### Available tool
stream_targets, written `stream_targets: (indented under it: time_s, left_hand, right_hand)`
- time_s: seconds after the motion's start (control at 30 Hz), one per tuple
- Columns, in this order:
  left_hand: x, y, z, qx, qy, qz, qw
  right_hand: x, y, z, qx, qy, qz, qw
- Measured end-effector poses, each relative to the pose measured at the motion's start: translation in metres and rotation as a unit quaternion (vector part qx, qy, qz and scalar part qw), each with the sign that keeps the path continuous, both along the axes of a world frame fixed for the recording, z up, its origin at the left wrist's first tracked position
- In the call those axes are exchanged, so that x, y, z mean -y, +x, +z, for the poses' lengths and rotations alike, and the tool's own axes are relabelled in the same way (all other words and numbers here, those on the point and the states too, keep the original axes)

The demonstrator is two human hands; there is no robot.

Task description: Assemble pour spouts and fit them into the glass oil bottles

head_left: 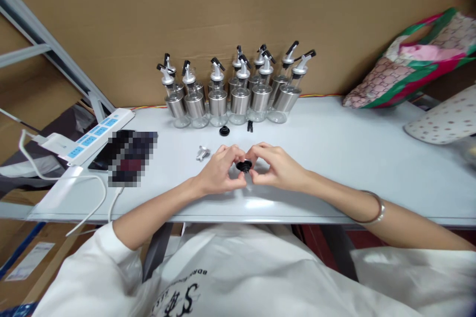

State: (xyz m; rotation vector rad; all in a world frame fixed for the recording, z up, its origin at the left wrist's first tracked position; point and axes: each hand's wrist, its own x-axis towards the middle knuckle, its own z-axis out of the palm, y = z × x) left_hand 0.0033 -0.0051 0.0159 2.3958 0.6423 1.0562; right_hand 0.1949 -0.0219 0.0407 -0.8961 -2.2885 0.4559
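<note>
Between my two hands, just above the table, is a black ridged stopper (244,166). My left hand (224,171) grips it from the left with thumb and fingers curled, and my right hand (273,166) closes on it from the right. To the left of my left hand lies a silver pourer spout (203,153). A second black stopper (224,131) rests on the table beyond my hands. Near it lies a small black lever piece (250,126).
Several glass bottles with steel sleeves (240,104) and lever pourers stand along the cardboard at the back. A white power strip (98,136), cables and a phone (134,158) are at the left. A patterned bag (386,77) and a dotted white object (442,116) are at the right.
</note>
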Motion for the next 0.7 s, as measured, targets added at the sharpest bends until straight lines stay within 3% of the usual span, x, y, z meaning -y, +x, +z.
stream_targets:
  time_s: [0.17,0.33,0.53,0.7]
  left_hand:
    - [0.001,-0.001,-0.001,-0.003,-0.007,0.005,1.0]
    - [-0.003,-0.001,-0.007,0.034,-0.088,0.006,0.996]
    - [-0.01,-0.002,-0.007,0.066,-0.089,-0.006,0.994]
    - [-0.009,-0.003,-0.003,0.065,-0.115,0.004,0.991]
  right_hand:
    - [-0.001,0.001,0.001,-0.014,0.006,0.012,1.0]
    - [-0.002,0.001,0.001,-0.021,-0.023,-0.013,0.999]
    - [-0.004,0.0,-0.004,-0.103,-0.092,-0.025,0.99]
    - [-0.003,0.0,-0.006,-0.14,-0.087,-0.053,0.985]
